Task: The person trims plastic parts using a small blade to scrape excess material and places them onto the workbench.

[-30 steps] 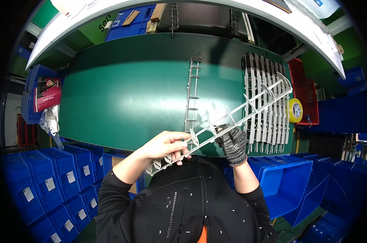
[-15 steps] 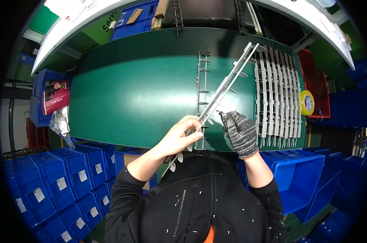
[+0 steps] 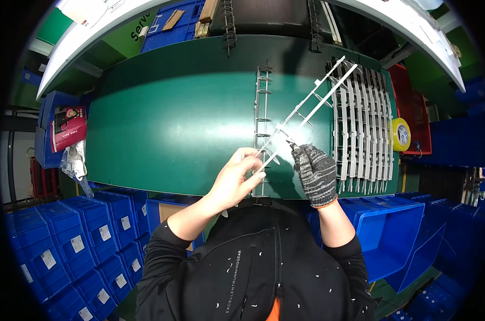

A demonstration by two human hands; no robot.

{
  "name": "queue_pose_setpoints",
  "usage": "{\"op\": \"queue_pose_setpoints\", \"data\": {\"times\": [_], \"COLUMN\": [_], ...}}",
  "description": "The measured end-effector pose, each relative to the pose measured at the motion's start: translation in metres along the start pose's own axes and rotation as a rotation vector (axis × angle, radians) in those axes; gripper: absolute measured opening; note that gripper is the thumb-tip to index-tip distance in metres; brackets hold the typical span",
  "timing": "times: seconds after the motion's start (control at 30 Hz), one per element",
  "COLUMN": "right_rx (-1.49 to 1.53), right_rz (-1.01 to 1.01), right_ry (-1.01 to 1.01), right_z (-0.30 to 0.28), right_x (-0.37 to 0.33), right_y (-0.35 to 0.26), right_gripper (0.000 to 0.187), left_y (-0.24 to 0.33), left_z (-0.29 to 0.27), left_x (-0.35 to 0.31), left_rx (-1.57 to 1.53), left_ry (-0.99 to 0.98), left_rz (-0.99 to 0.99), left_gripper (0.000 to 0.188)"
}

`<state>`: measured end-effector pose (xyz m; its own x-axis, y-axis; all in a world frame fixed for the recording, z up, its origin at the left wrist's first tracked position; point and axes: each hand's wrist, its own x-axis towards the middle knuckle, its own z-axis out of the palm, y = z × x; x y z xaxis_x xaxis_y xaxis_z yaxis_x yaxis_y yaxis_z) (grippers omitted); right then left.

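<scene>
Rolled about its long axis since half a second ago: went from rails nearly in line to rails spread, with the gap between them facing up, on the long pale-grey ladder-shaped frame [image 3: 328, 96]. Still slants up and to the right, away from the grip. Clamped between thumb and fingers of the bare left hand [image 3: 234, 179]; can't make out the lower end, mostly hidden behind that hand.

Hardly shifted just right of the grip: right hand [image 3: 316, 174] in a dark grey striped knit glove, fingertips near the lower rail. Can't tell whether closed on something small or only curled, nor whether touching.

Unchanged under and just beyond the grip: similar slim grey ladder-shaped piece [image 3: 262, 120], flat on the smooth green tabletop [image 3: 167, 134]. Same well right of the grip: close-set row of grey slatted frames [image 3: 360, 125], partly overlapped in view by the far end.

Judged as a turning step, likely opening the rungs to the gloved side. Not laid down, so probably mid-handling.
</scene>
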<state>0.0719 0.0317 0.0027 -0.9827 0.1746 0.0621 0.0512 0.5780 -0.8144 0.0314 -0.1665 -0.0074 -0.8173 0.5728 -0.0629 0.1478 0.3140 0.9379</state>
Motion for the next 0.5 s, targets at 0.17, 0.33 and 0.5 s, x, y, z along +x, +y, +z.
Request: {"op": "queue_pose_setpoints", "data": {"times": [0.17, 0.33, 0.5], "right_rx": [-0.110, 0.166, 0.587], "right_rz": [-0.265, 0.029, 0.326], "right_ry": [-0.097, -0.118, 0.085], "right_z": [0.005, 0.010, 0.022], "right_x": [-0.006, -0.009, 0.003], "right_y": [-0.001, -0.002, -0.008], "right_gripper": [0.013, 0.013, 0.012], "left_y": [0.000, 0.004, 0.014], "left_z": [0.003, 0.009, 0.017], "left_x": [0.003, 0.006, 0.011], "left_rx": [0.151, 0.303, 0.533], "left_ry": [0.055, 0.126, 0.113], "left_rz": [0.057, 0.115, 0.169], "left_gripper": [0.011, 0.014, 0.028]}}
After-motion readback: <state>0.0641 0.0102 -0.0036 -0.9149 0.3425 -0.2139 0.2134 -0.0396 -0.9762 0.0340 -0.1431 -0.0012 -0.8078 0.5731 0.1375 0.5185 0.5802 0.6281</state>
